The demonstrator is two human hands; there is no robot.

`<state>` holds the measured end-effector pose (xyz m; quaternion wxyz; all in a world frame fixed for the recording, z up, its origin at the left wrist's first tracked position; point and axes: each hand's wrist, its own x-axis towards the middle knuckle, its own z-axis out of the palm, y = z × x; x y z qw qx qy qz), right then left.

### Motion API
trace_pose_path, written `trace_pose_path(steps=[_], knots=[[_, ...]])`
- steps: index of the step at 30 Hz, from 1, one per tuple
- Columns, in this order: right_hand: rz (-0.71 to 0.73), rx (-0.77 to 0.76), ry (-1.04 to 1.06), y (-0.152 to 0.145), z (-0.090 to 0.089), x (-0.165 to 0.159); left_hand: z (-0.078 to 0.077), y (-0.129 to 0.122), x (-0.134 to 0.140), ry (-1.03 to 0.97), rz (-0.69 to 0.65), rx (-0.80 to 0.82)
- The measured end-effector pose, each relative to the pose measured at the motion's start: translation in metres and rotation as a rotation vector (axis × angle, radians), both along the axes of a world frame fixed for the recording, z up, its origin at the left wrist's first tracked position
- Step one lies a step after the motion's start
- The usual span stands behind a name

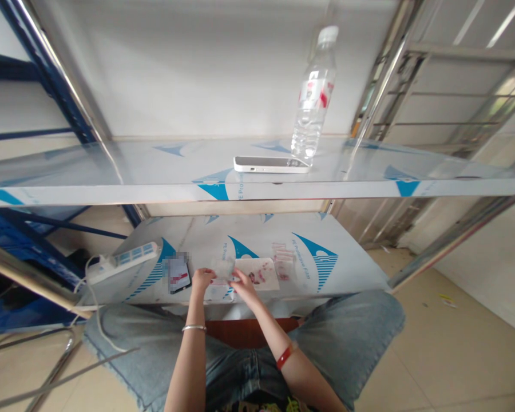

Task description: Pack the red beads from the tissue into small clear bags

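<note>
Over the front of the lower shelf, my left hand [203, 279] and my right hand [244, 284] pinch a small see-through plastic piece [223, 266] between them, perhaps a bag. Its exact kind is too faint to tell. Just below my fingers lies another clear plastic item [218, 294] at the shelf's edge. Right of my right hand is a pale sheet [268, 279] with small reddish pieces or prints on it. Beyond that sits a group of clear packets [284, 257] with pinkish marks. To the left of my left hand lies a phone [180, 274], its screen partly blurred.
A white power strip [129, 262] with a plug and cable is at the lower shelf's left. Above, the upper shelf [154, 193] juts out, bearing a white-edged phone [270, 165] and a water bottle [313, 100]. Metal posts stand at both sides.
</note>
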<state>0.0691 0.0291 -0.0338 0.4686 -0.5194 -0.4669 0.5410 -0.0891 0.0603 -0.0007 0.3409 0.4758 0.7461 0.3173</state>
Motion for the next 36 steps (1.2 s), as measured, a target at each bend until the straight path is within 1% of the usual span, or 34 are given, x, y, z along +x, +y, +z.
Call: trace_pose_path(steps=[4, 6, 10, 13, 15, 17, 19, 21, 23, 25, 27, 31, 36], knots=[[0.142, -0.030, -0.097, -0.009, -0.015, -0.018, 0.006, -0.008, -0.002, 0.178, 0.049, -0.147], [0.181, -0.044, -0.113, -0.012, -0.021, -0.022, 0.011, -0.011, 0.002, 0.237, 0.064, -0.201], [0.215, -0.051, -0.120, -0.013, -0.029, -0.026, 0.020, -0.015, 0.010, 0.304, 0.081, -0.291], [0.178, -0.030, -0.112, -0.012, -0.030, -0.026, 0.023, -0.015, 0.012, 0.344, 0.095, -0.328], [0.114, 0.044, -0.127, -0.009, -0.028, -0.023, 0.024, -0.015, 0.012, 0.365, 0.097, -0.338], [0.017, 0.158, -0.175, -0.005, -0.023, -0.015, 0.023, -0.015, 0.012, 0.384, 0.092, -0.341], [-0.132, 0.267, -0.272, 0.000, -0.018, -0.002, 0.022, -0.015, 0.012, 0.398, 0.083, -0.338], [-0.332, 0.338, -0.424, 0.003, -0.013, 0.016, 0.021, -0.016, 0.013, 0.416, 0.070, -0.331], [-0.544, 0.345, -0.594, 0.005, -0.010, 0.034, 0.020, -0.015, 0.013, 0.444, 0.055, -0.316], [-0.736, 0.285, -0.741, 0.006, -0.010, 0.052, 0.019, -0.014, 0.014, 0.464, 0.036, -0.296], [-0.856, 0.207, -0.846, 0.005, -0.013, 0.066, 0.017, -0.014, 0.015, 0.461, 0.019, -0.275], [-0.970, 0.107, -0.928, 0.004, -0.024, 0.086, 0.016, -0.013, 0.016, 0.441, 0.012, -0.242], [-0.973, 0.082, -0.996, 0.003, -0.036, 0.099, 0.015, -0.014, 0.019, 0.509, 0.012, -0.232]])
